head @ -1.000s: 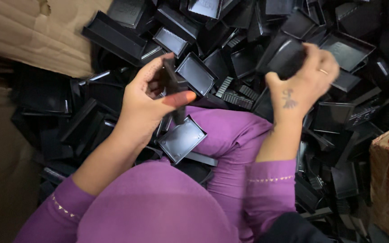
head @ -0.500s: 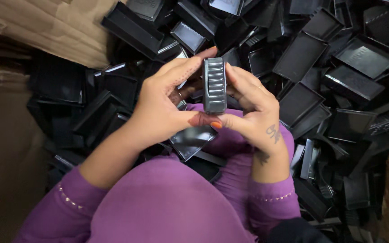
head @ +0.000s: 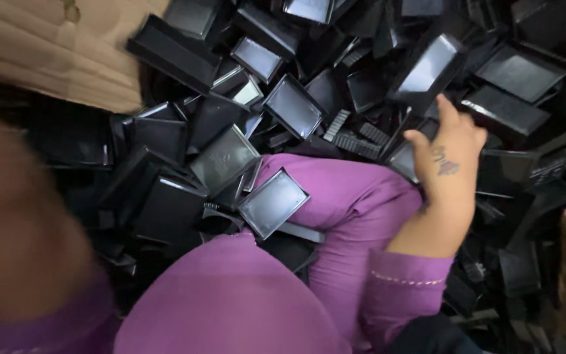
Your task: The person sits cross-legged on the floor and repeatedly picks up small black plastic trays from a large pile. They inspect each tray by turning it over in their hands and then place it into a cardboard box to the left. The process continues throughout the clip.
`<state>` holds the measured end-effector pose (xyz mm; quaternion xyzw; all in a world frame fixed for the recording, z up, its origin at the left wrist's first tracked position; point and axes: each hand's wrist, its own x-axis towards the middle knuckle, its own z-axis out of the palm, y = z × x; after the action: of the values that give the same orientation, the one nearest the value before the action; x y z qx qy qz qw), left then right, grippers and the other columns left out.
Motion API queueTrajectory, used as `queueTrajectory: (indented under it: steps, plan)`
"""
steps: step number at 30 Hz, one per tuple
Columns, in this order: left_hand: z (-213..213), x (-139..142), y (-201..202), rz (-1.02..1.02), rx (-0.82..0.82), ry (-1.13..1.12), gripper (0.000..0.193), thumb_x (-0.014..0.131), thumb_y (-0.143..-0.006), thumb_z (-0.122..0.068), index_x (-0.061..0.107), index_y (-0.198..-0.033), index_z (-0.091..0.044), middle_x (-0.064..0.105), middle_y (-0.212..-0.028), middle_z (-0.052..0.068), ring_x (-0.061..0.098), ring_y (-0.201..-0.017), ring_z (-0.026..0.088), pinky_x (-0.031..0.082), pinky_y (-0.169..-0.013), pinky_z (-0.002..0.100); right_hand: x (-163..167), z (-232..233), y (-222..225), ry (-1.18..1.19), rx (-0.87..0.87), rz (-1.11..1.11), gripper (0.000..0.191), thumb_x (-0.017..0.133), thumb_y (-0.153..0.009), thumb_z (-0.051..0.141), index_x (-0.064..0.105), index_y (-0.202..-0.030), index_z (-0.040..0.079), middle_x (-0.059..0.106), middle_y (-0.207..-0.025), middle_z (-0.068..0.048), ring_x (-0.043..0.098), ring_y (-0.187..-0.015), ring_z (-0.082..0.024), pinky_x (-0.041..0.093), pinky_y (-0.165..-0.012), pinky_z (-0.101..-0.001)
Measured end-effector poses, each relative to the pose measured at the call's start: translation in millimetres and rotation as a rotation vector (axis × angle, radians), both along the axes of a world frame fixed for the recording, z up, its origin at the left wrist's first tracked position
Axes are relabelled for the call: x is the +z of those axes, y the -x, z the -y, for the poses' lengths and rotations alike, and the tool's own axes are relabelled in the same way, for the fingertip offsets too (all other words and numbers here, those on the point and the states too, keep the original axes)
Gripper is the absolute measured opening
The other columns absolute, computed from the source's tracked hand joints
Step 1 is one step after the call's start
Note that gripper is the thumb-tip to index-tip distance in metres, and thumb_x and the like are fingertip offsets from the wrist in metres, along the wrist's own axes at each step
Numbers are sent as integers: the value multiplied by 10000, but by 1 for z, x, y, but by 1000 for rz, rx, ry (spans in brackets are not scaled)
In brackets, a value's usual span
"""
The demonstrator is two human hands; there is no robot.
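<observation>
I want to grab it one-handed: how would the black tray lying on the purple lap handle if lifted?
The black tray looks thin-walled and moulded, so probably stiff and light. Its glossy floor suggests slippery; pinching the raised rim seems safer. It rests tilted on the purple lap, so it may slide.

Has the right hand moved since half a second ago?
Yes. The right hand has left the lap, where it met the other hand, and gone out to the right over the heap of black trays.

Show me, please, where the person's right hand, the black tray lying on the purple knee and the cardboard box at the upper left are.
right hand [head: 450,154], head view, on the back of the hand
black tray [head: 273,202], head view, on its flat inner floor
cardboard box [head: 40,52], head view, on its brown side
</observation>
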<state>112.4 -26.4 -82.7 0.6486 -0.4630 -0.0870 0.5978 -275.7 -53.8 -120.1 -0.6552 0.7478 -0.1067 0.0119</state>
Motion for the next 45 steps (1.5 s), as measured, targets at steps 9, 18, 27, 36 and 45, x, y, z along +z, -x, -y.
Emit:
queueTrajectory:
  steps: [9,18,27,36,45]
  plan:
    - [19,-52,96,-145,-1126,-61,930,957,-706,-328,431,-1409,-23,547,-1300,109,566,-1204,238,482,-1026,404,34,-23,-77,38,365,1042,207,670,-982,45,678,-1188,26,694,-1194,-113,681,-1133,-285,515,-1070,-366]
    - [14,-94,89,-1139,-894,-498,478,753,-935,-243,495,-1324,-141,664,-1108,54,666,-944,154,559,-841,322,-5,10,-51,13,244,276,544,826,-935,290,632,-1352,-2,632,-1272,-198,559,-1216,-409,453,-1057,-494]
    - [11,-108,105,-984,-828,-446,627,763,-953,-272,397,-1403,-33,571,-1270,49,606,-1101,116,531,-970,302,-75,24,-71,69,144,508,480,697,-806,54,635,-1279,0,707,-1058,-87,598,-863,-216,516,-772,-342]
    - [8,-105,91,-710,-799,-229,682,806,-979,-144,368,-1483,-2,541,-1445,132,568,-1355,221,497,-1170,373,7,-10,-107,-84,651,855,609,842,-847,53,621,-1414,24,687,-1067,-53,548,-848,-93,487,-809,-256]
    - [9,-73,67,-606,-1243,-266,866,849,-923,-163,332,-1606,-35,438,-1565,112,501,-1482,248,507,-1232,420,-6,0,-77,-330,818,1319,836,906,-814,77,473,-1528,58,521,-1387,-61,589,-1054,-139,543,-969,-294]
